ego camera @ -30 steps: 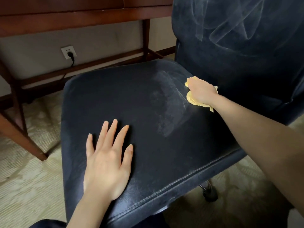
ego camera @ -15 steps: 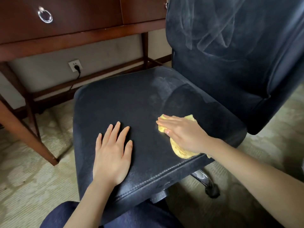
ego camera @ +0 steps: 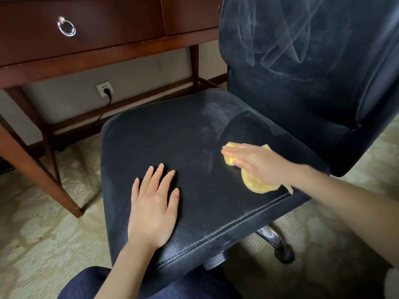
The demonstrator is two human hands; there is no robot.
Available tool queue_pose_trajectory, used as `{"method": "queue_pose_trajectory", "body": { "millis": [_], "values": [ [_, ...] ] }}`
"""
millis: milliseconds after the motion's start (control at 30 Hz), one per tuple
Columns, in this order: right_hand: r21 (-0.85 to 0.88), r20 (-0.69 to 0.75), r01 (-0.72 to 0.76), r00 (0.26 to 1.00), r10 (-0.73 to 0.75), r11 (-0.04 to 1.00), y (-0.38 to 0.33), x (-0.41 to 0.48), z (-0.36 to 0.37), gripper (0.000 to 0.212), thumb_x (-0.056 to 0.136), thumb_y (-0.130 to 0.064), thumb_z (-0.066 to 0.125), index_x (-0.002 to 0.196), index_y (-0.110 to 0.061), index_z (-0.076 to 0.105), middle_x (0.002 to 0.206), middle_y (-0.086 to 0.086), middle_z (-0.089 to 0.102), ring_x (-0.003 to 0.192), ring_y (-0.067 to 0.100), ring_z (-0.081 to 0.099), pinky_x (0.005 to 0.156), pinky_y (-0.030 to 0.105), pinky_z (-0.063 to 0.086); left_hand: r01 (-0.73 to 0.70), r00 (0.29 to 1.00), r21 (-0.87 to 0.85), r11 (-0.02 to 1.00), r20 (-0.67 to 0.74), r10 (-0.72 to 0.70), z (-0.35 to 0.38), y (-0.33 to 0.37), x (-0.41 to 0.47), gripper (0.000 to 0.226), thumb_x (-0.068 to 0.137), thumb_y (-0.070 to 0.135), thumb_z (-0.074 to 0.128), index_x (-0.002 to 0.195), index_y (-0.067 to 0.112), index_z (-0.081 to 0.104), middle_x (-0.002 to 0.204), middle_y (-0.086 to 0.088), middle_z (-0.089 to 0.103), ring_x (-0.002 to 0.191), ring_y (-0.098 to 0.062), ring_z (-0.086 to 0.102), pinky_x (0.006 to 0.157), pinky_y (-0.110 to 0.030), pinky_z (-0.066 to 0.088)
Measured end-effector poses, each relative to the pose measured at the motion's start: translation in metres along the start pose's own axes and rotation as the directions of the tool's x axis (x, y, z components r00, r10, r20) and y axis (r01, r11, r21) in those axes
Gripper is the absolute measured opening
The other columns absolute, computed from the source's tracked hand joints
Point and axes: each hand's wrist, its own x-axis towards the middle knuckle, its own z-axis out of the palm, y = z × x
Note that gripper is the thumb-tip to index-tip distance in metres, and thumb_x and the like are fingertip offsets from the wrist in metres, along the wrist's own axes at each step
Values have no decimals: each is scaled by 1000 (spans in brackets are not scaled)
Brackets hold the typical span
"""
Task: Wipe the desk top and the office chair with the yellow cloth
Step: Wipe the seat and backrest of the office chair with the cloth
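Note:
The dark office chair fills the middle of the view, its seat (ego camera: 172, 134) dusty with paler wipe streaks near the back, and its backrest (ego camera: 302, 61) streaked too. My right hand (ego camera: 257, 162) lies flat with straight fingers on the crumpled yellow cloth (ego camera: 255, 184), pressing it onto the right part of the seat. My left hand (ego camera: 153, 206) rests flat on the front left of the seat, fingers spread, holding nothing. The wooden desk (ego camera: 86, 59) stands behind the chair; only its drawer front and legs show, its top is out of view.
A ring pull (ego camera: 66, 28) hangs on the desk drawer. A wall socket (ego camera: 105, 89) with a black plug sits under the desk. One slanted desk leg (ego camera: 41, 171) reaches the patterned carpet at the left. A chrome chair leg with a castor (ego camera: 282, 253) shows below the seat. My knee (ego camera: 90, 285) is at the bottom.
My right hand slid the cloth from the seat's back right corner forward to the front middle, then a little rightward. The left hand stayed flat on the seat. The view tilted up.

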Motion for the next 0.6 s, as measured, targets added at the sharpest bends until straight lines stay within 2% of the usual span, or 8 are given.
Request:
{"method": "queue_pose_trajectory", "body": {
  "millis": [100,233,333,367,467,533,600],
  "values": [
    [-6,-9,-129,992,129,992,33,33,-10,41,104,-14,33,144,-11,38,152,3,34,144,13,19,115,23,13,-6,1000,-6,1000,-25,5,1,2,-3,67,88,50,13,141,24,45,154,3,29,146,-14,15,119,-38,5],
    [-136,-70,-250,968,242,959,60,75,-16,41,105,-17,27,143,-7,38,150,8,35,140,23,27,108,28,19,-10,998,0,1000,-64,10,6,6,-7,60,91,45,19,137,20,50,152,1,34,144,-17,21,118,-40,10],
    [-245,-153,-358,932,329,901,66,100,-14,30,101,-9,29,118,-3,53,128,10,49,124,28,42,95,34,32,-20,994,21,1000,-103,22,10,12,-10,54,93,39,26,133,17,55,148,-3,41,140,-21,29,115,-38,11],
    [-231,-172,-397,915,364,888,67,108,-14,25,96,-4,33,108,-4,55,118,10,51,118,27,44,89,33,34,-22,994,21,1000,-110,24,11,15,-11,52,93,37,27,131,16,56,147,-4,43,139,-22,31,114,-38,10],
    [-137,-194,-447,887,418,884,70,119,-14,19,89,2,36,89,-14,46,98,5,44,106,28,50,76,34,35,-17,993,-31,999,-118,13,13,22,-10,52,92,35,28,130,14,56,146,-5,43,140,-23,31,115,-36,8],
    [-150,-192,-438,892,408,887,67,118,-12,20,92,2,34,93,-12,49,99,7,47,102,31,54,76,36,39,-11,993,-55,998,-116,5,16,26,-10,53,92,34,27,131,14,56,147,-5,42,141,-22,29,116,-35,7],
    [-160,-154,-379,922,356,911,59,112,-9,28,98,-4,30,115,-5,53,117,11,53,109,31,53,89,35,38,-9,992,-59,998,-125,1,17,27,-10,52,91,33,27,130,13,56,146,-6,43,141,-23,29,115,-35,8]
  ]
}}
